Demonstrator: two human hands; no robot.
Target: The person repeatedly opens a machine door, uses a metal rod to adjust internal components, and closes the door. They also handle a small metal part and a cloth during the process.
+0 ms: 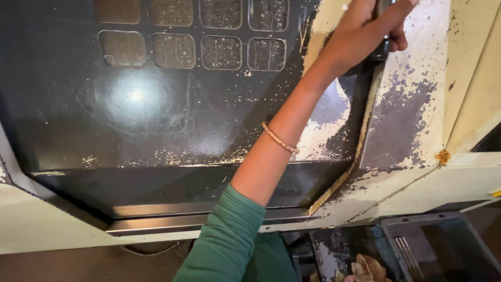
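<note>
Dark metal handle (382, 10) sits at the top right, on the edge of the big black scratched machine door (156, 115) with rows of small speckled windows; paint around it is cream, badly chipped. Right hand (368, 28) reaches up, fingers (399, 36) curled tight round the handle. Gold bangle (280, 139) on the wrist, green sleeve (229, 240) below. Left hand not visible. Bottom right: grey plastic bin (417, 230), thin metal rods (408, 256) resting on its rim; beside it crumpled rag-like scraps (365, 269) in a darker tray.
</note>
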